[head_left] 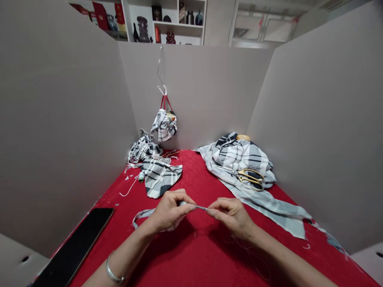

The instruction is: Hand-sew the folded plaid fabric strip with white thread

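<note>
The red tabletop point(197, 255) spreads between gray panels. On its right lies the plaid fabric heap point(239, 155), its pale strip trailing forward. At left rests a black phone point(74, 247); behind it, plaid scraps point(160, 175). Gold-handled scissors point(245, 176) lie on the heap. The left hand point(173, 209) and right hand point(229, 213) each pinch the narrow fabric strip point(201, 207), both grips closed, above the tabletop's middle.

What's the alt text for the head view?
A person's left hand and right hand hold a thin gray strip between them over a red surface. Beyond, gold-handled scissors lie on plaid fabric and a plaid bag hangs; a black phone lies at left.
</note>
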Available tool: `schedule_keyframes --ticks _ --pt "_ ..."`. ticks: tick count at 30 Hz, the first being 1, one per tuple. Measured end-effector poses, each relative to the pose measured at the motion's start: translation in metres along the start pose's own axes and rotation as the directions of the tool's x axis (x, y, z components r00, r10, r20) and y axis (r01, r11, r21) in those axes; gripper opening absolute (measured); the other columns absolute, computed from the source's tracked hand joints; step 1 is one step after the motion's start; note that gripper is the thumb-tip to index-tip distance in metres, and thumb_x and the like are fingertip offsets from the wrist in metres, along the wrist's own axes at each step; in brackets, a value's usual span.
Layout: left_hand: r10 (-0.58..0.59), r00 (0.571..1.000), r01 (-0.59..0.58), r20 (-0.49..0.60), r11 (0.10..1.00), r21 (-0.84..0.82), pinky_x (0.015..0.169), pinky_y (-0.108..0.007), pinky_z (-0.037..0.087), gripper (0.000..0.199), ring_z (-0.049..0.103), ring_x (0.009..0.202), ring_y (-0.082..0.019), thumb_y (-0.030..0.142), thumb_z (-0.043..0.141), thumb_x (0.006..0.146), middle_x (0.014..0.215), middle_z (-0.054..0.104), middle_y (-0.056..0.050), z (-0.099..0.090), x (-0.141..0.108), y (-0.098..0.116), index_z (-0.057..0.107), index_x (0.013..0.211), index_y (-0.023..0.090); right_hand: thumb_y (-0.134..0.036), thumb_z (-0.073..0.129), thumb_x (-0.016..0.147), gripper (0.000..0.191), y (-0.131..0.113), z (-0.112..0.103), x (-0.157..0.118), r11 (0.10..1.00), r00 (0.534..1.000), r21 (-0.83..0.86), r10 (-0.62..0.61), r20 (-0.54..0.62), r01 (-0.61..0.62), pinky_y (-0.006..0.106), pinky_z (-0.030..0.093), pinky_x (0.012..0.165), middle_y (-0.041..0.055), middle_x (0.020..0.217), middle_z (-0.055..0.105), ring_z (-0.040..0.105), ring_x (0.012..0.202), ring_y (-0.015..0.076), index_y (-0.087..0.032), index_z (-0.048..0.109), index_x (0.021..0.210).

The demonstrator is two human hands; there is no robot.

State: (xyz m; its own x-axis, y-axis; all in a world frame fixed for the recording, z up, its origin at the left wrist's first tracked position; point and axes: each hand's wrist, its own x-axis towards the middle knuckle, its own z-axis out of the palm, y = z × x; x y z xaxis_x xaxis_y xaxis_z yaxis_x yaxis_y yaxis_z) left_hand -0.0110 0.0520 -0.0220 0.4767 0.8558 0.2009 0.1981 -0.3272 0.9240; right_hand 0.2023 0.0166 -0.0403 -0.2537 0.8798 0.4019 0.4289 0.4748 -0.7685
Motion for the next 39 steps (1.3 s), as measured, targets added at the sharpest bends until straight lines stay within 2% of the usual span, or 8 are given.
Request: schedule_keyframes --ticks 7,9,13,18,27,32,34,39 --pt "-0.22 0.972 0.234 0.08 0.926 -0.297 0.045 -0.021 0.019 0.026 0.028 0.043 -0.005 0.037 0.068 0.068 0.05 0.046 0.005 -0.001 0.003 -0.003 0.061 0.067 0.012 -0.025 0.048 0.087 0.025 -0.002 0.002 0.001 0.968 0.981 -0.163 -0.184 0.059 0.191 0.022 0.038 0.053 0.0023 0.06 0.059 0.051 0.054 0.0115 -0.015 0.063 0.069" --pt "-0.206 0.976 0.217 0.068 0.936 -0.278 0.045 -0.021 0.019 0.026 0.028 0.044 -0.005 0.037 0.068 0.069 0.049 0.044 0.005 -0.003 0.003 -0.003 0.061 0.067 0.012 -0.026 0.05 0.087 0.023 -0.002 0.003 0.002 0.963 0.977 -0.173 -0.198 0.077 0.208 0.022 0.038 0.053 0.0026 0.062 0.061 0.052 0.054 0.0115 -0.015 0.065 0.073" --pt "-0.102 0.994 0.105 0.032 0.986 -0.128 0.052 -0.021 0.029 0.025 0.038 0.053 -0.008 0.035 0.065 0.072 0.058 0.052 0.001 -0.006 0.002 0.0 0.064 0.069 0.011 -0.034 0.062 0.08 0.023 0.001 0.007 0.004 0.966 0.979 -0.164 -0.195 0.053 0.201 0.022 0.035 0.047 0.0023 0.058 0.062 0.048 0.047 0.0105 -0.014 0.071 0.087" --pt "-0.015 1.0 0.016 0.021 0.999 -0.045 0.059 -0.023 0.033 0.027 0.042 0.061 -0.011 0.037 0.063 0.075 0.064 0.052 0.0 -0.005 0.001 0.003 0.064 0.069 0.011 -0.03 0.054 0.086 0.025 0.002 0.01 0.005 0.966 0.978 -0.159 -0.208 0.004 0.206 0.022 0.036 0.047 0.0019 0.053 0.061 0.049 0.046 0.0106 -0.016 0.074 0.081" --pt "-0.17 0.977 0.204 0.126 0.918 -0.339 0.045 -0.021 0.019 0.028 0.026 0.044 -0.005 0.039 0.064 0.075 0.05 0.04 0.006 -0.005 0.001 -0.004 0.06 0.07 0.011 -0.027 0.047 0.088 0.027 -0.001 0.009 0.005 0.955 0.974 -0.198 -0.225 0.01 0.222 0.021 0.037 0.048 0.0009 0.054 0.058 0.05 0.047 0.0108 -0.015 0.067 0.074" --pt "-0.097 0.991 0.109 0.097 0.987 -0.122 0.052 -0.022 0.029 0.027 0.039 0.055 -0.008 0.032 0.074 0.065 0.063 0.052 0.002 -0.002 0.0 -0.001 0.072 0.083 0.012 -0.027 0.048 0.088 0.026 0.0 0.006 0.001 0.947 0.971 -0.218 -0.241 0.012 0.238 0.022 0.037 0.048 0.0014 0.054 0.059 0.051 0.047 0.0113 -0.015 0.067 0.075" --pt "-0.05 0.997 0.052 0.063 0.998 -0.032 0.053 -0.022 0.03 0.026 0.041 0.056 -0.01 0.032 0.076 0.062 0.062 0.052 0.001 0.002 0.0 0.001 0.074 0.079 0.012 -0.025 0.048 0.088 0.024 -0.001 0.006 -0.001 0.939 0.964 -0.225 -0.265 0.016 0.262 0.022 0.038 0.049 0.0019 0.055 0.06 0.052 0.049 0.0117 -0.016 0.067 0.077" --pt "0.04 0.999 -0.039 -0.026 0.998 0.04 0.053 -0.023 0.031 0.025 0.041 0.055 -0.011 0.038 0.069 0.07 0.055 0.05 0.001 0.007 -0.001 0.001 0.073 0.066 0.014 -0.024 0.046 0.088 0.024 -0.006 0.011 -0.002 0.946 0.966 -0.2 -0.258 0.008 0.255 0.022 0.036 0.049 0.0011 0.055 0.058 0.05 0.048 0.0115 -0.017 0.065 0.074"
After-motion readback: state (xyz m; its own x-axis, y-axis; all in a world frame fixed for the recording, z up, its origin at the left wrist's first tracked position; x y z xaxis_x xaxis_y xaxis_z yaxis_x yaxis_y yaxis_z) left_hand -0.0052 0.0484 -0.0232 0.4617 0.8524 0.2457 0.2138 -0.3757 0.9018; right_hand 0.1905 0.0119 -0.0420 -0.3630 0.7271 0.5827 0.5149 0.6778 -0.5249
